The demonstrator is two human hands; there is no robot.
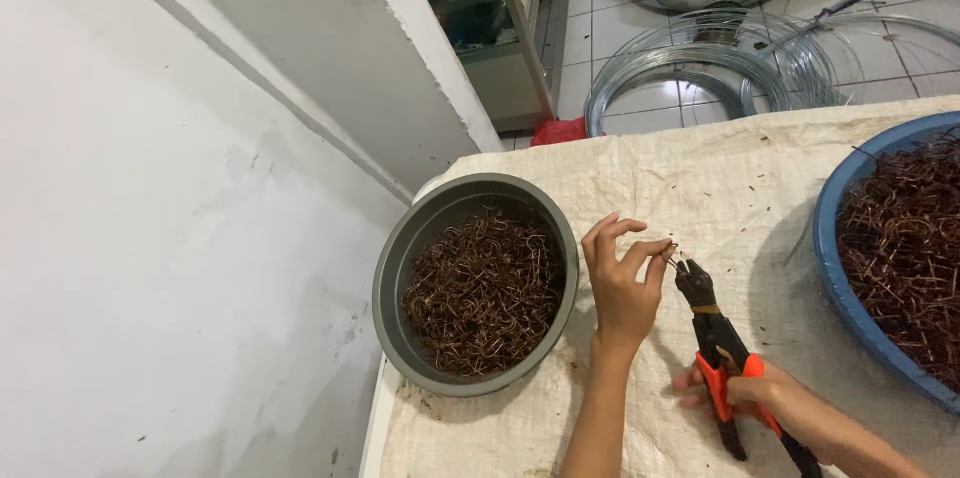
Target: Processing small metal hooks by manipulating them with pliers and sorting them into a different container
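1. The left hand (pixel 622 283), at the centre of the frame, pinches a small bent piece of brown wire (pixel 671 251) between thumb and forefinger; the other fingers curl loosely above. It holds the piece right at the nose of the tool, seemingly so the tip can bite it.
2. The right hand (pixel 745 393), at lower right, is closed around the orange and black handles of a pair of black pliers (pixel 712 338). The tool slants up and left, its tip touching or just beside the pinched wire; whether the tip is clamped on it is too small to tell.
3. The wire piece is thin, dark coppery brown and hooked, like those heaped in the 2 containers.
4. The round grey plastic basin (pixel 400 268), left of the left hand, holds a heap of similar brown wire hooks (pixel 485 293), within easy reach.
5. The blue plastic tub (pixel 835 268), at the right edge, holds a denser tangle of brown wire.
6. Both containers sit on a pale woven sack cloth (pixel 650 178) covering the table.
7. At the top of the frame, coils of grey steel wire (pixel 700 58) lie on the white tiled floor.
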